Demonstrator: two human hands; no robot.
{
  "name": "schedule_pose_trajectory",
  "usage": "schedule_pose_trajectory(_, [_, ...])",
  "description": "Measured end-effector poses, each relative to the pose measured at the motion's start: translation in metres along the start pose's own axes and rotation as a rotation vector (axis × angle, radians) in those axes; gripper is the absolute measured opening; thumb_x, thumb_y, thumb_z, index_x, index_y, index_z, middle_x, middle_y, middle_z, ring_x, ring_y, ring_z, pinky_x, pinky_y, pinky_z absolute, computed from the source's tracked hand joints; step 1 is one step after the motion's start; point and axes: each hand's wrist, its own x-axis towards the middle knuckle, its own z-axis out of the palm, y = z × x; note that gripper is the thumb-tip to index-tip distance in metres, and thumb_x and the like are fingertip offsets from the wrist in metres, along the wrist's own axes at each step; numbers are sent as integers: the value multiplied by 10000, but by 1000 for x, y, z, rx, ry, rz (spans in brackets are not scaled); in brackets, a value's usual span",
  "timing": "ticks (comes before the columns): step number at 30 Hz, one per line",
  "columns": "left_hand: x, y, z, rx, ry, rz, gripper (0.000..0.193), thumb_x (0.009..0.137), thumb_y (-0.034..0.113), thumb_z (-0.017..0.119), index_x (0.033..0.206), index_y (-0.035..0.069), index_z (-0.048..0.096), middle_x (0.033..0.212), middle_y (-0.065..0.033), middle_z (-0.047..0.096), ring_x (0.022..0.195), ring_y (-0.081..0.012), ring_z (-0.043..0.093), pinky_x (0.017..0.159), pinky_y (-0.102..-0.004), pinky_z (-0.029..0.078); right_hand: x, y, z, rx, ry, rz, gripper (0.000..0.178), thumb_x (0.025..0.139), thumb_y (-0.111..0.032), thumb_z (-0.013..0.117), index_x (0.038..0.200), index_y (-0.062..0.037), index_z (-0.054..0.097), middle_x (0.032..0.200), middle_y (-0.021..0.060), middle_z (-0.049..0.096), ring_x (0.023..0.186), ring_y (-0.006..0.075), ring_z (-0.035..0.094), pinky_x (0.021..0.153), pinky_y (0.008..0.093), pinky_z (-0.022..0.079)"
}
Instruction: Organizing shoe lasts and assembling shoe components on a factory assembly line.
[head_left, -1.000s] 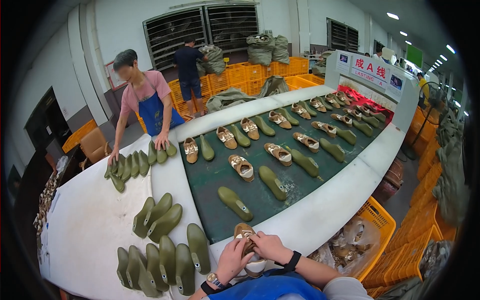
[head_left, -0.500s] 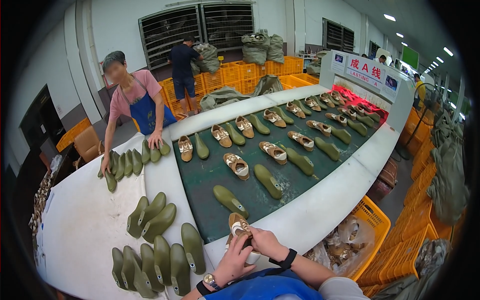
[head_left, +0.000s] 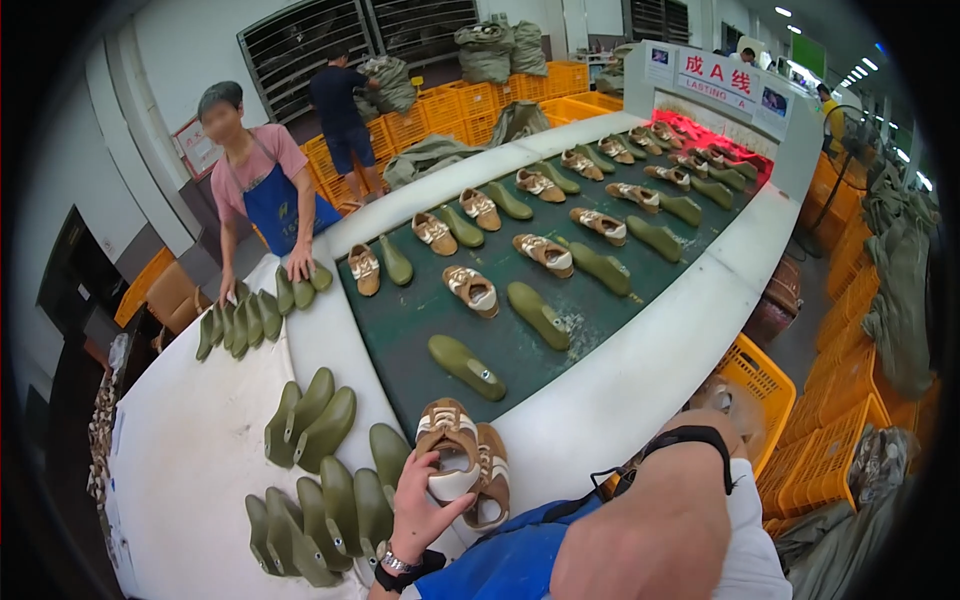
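My left hand [head_left: 425, 510] grips a brown sneaker [head_left: 446, 425] with white stripes and laces, its thumb and fingers around the heel end. A second brown sneaker [head_left: 493, 462] lies close on its right, partly covered by the first. My right hand [head_left: 722, 425] reaches out over the orange crate [head_left: 765, 395] on the right; its fingers are hidden, so what it touches does not show. A green shoe last [head_left: 466, 367] lies on the dark green conveyor belt [head_left: 400, 340] just beyond the held sneaker. Several more lasts [head_left: 290, 530] stand left of my left hand.
Sneakers [head_left: 470, 290] and lasts lie in rows along the belt toward a red-lit machine opening [head_left: 700, 135]. Across the white table [head_left: 180, 430], a person in a blue apron [head_left: 285, 205] handles lasts. Orange crates [head_left: 825, 440] are stacked at right; another person [head_left: 345, 110] stands behind.
My right hand has left the sneaker and swung right to the crate. My left hand now holds one sneaker alone, with a second visible beside it. The co-worker's hand has drawn back among the lasts.
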Motion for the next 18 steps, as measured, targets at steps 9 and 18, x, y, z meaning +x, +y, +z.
schedule_pose_trajectory(9, [-11, 0, 1, 66, 22, 58, 463, 587, 219, 820, 874, -3, 533, 1078, -206, 570, 1039, -366, 539, 1009, -490, 347, 19, 9, 12, 227, -251, -28, 424, 884, 8, 435, 1291, -90, 497, 868, 82, 631, 514, 180, 534, 417, 267, 391])
schedule_pose_trajectory(18, [-18, -6, 3, 38, 29, 46, 453, 610, 239, 810, 882, 2, 537, 1098, -185, 568, 1086, -357, 524, 1026, -473, 336, 34, 12, -10, 164, -533, 128, 453, 864, -45, 507, 1285, -210, 523, 553, -13, 400, 415, 132, 429, 367, 243, 296])
